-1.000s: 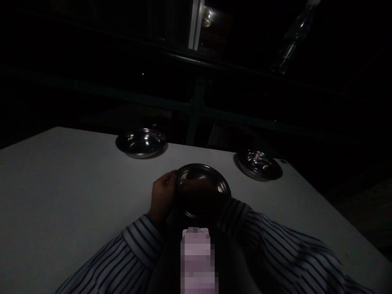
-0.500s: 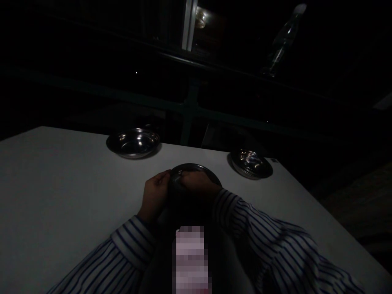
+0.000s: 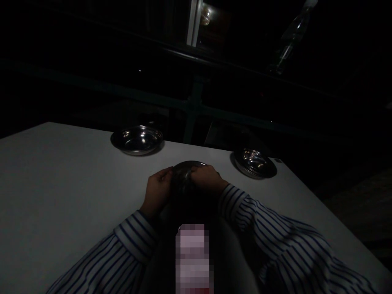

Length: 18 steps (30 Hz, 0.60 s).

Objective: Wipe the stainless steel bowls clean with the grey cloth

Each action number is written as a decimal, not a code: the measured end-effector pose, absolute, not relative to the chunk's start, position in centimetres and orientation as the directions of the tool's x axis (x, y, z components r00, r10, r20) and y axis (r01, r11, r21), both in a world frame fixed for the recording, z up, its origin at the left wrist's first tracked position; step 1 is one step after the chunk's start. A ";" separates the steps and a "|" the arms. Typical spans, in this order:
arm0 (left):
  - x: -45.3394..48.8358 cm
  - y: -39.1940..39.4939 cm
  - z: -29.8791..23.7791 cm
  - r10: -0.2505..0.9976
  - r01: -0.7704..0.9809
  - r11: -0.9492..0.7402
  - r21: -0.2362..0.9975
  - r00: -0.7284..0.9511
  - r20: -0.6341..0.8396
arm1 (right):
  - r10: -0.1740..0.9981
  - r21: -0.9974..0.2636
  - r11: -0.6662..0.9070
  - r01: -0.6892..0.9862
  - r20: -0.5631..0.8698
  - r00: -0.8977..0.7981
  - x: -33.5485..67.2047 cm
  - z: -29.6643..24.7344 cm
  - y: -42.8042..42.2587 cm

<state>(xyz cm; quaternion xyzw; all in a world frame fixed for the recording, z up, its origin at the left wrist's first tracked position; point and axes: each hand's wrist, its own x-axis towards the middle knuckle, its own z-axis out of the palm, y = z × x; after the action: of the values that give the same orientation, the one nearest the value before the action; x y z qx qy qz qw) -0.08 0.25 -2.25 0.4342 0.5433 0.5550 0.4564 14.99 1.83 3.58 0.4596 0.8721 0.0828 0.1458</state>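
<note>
A dark metal bowl [image 3: 183,179] stands on the table close in front of me, its inside deep in shadow. At its left rim is my left hand [image 3: 157,191], the thumb and fingers closed on the edge. My right hand [image 3: 207,179] reaches over the right side of the same bowl, with its fingers curled down toward the inside. Whatever those fingers pinch is too dark to make out. Both forearms wear striped sleeves.
A wide shiny metal bowl [image 3: 136,141] sits near the far edge of the white table [image 3: 76,171]. Toward the right corner is a smaller metal bowl [image 3: 255,163]. Beyond the table, a clear plastic bottle [image 3: 290,38] stands on a dark surface.
My right hand has shifted right and slightly up within the bowl, uncovering more of its inside. The left hand keeps its place at the rim. The whole view has moved a little.
</note>
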 end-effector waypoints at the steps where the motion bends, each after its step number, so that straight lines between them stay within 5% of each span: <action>1: -0.1 0.2 -2.3 0.976 -0.021 0.007 1.000 -0.217 -0.012 | 0.827 0.284 0.562 0.777 -0.181 -0.532 15.0 3.6 1.8; 18: 0.3 0.0 -2.0 0.979 -0.016 -0.003 1.000 -0.202 0.000 | 0.849 0.343 0.524 0.779 -0.276 -0.450 16.5 4.4 0.6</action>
<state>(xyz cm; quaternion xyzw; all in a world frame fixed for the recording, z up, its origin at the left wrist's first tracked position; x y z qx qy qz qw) 0.32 0.01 -2.05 0.4429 0.5438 0.5525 0.4503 16.46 0.56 4.43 0.4805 0.8474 0.0834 0.2100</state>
